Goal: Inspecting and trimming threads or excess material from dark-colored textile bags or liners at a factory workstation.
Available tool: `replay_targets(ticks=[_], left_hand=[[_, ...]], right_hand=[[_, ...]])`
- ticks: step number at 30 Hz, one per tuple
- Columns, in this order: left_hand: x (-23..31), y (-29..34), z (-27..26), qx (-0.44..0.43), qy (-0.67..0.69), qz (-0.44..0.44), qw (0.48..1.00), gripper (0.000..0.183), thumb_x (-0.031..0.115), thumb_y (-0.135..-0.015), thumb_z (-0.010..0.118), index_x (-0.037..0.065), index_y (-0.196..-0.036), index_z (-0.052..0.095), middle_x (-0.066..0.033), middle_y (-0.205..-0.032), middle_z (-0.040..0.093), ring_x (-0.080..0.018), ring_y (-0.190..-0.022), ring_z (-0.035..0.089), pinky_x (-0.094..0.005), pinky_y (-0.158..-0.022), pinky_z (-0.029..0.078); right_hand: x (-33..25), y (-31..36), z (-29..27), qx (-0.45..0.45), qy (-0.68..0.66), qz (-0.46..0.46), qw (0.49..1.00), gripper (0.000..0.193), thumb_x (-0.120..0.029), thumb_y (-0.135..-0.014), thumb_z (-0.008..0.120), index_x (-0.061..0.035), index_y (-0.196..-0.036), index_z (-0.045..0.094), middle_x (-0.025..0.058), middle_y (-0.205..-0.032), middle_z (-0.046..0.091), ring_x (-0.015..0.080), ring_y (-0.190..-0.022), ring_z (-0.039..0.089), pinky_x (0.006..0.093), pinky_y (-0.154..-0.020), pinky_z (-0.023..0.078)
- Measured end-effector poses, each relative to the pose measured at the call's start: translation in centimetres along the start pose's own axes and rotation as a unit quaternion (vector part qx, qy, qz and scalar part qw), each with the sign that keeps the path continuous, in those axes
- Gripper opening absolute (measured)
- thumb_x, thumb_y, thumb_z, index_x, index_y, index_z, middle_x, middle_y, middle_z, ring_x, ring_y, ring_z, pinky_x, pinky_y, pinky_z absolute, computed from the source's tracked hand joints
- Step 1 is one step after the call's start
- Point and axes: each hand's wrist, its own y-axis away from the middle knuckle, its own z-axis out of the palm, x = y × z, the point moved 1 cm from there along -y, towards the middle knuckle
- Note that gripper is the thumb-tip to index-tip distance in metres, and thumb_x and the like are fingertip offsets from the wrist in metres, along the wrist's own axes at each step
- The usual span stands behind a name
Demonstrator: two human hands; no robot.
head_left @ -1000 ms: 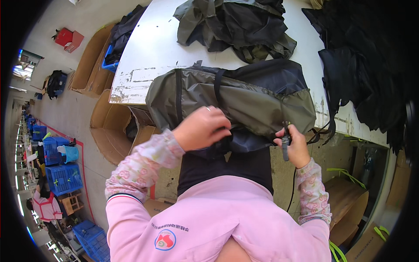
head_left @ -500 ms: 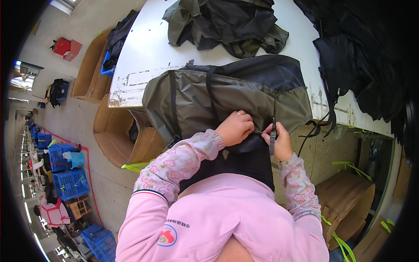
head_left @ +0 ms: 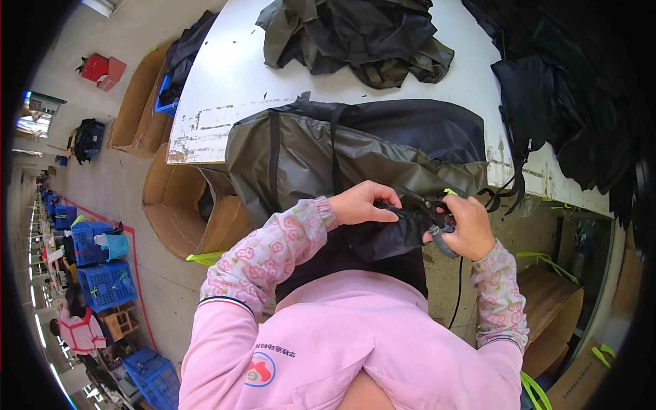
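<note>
A large olive-green and black fabric bag [head_left: 307, 157] lies across the near edge of the white table [head_left: 225, 75], part of it hanging over. My left hand [head_left: 367, 203] pinches a black fabric flap [head_left: 389, 236] at the bag's near right side, thumb and fingers closed on it. Beside it, my right hand [head_left: 466, 227] is closed round a dark scissors-like tool [head_left: 437, 213] with a grey curved part below. The tool's tip reaches toward the flap, but whether they touch is hard to tell. A bright yellow-green scrap shows by the right fingers.
More olive and black fabric [head_left: 355, 41] is heaped farther back on the table. Black pieces with straps [head_left: 547, 109] pile up at the right. Cardboard boxes [head_left: 181, 205] stand at the left below the table edge. Blue crates [head_left: 106, 287] and a person in pink are farther left.
My right hand has moved slightly right and turned, and the dark tool now shows in it. My left hand has shifted down a little onto the black flap, which has come up into view.
</note>
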Motion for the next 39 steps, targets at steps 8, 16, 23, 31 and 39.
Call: replay_targets(ticks=[8,16,23,31,39], left_hand=[[0.1,0.1,0.2,-0.007,0.052,0.006,0.999,0.017,0.010,-0.084,0.072,0.001,-0.097,0.065,0.0021,-0.085,0.063,-0.0050,-0.080,0.053,-0.0224,-0.075,0.044],[0.5,0.3,0.2,-0.004,0.036,-0.004,0.999,0.017,0.010,-0.084,0.071,0.000,-0.097,0.065,0.0018,-0.083,0.063,-0.0047,-0.078,0.054,-0.0220,-0.072,0.044],[0.7,0.2,0.3,0.003,0.046,-0.007,0.999,0.016,0.009,-0.084,0.070,0.000,-0.096,0.066,0.0024,-0.082,0.063,-0.0042,-0.076,0.053,-0.0215,-0.070,0.044],[0.9,0.3,0.3,0.002,0.062,-0.009,0.998,0.015,0.008,-0.084,0.070,0.000,-0.096,0.066,0.0029,-0.082,0.063,-0.0036,-0.075,0.053,-0.0213,-0.069,0.044],[0.3,0.2,0.2,0.008,0.032,0.009,0.999,0.016,0.010,-0.084,0.070,0.000,-0.097,0.066,0.0017,-0.085,0.064,-0.0047,-0.079,0.055,-0.0219,-0.073,0.046]], right_hand=[[0.5,0.7,-1.7,-0.057,0.082,-0.034,0.994,0.054,-0.048,-0.059,0.082,-0.0065,-0.081,0.055,0.0068,-0.075,0.058,0.0276,-0.075,0.056,0.0377,-0.067,0.037],[0.9,0.9,-1.3,-0.070,0.071,-0.036,0.994,0.051,-0.046,-0.060,0.081,-0.0070,-0.080,0.055,0.0054,-0.074,0.059,0.0273,-0.075,0.057,0.0380,-0.067,0.036],[1.2,1.2,-1.2,-0.058,0.075,-0.036,0.995,0.052,-0.047,-0.059,0.082,-0.0071,-0.078,0.054,0.0059,-0.074,0.059,0.0274,-0.075,0.058,0.0382,-0.066,0.036],[1.6,1.3,-0.6,-0.049,0.068,-0.040,0.996,0.051,-0.048,-0.060,0.082,-0.0075,-0.072,0.053,0.0073,-0.068,0.057,0.0278,-0.069,0.057,0.0379,-0.065,0.036],[2.0,1.8,-0.1,-0.071,0.075,-0.015,0.995,0.051,-0.047,-0.060,0.082,-0.0063,-0.071,0.054,0.0105,-0.064,0.059,0.0312,-0.063,0.057,0.0393,-0.062,0.039]])
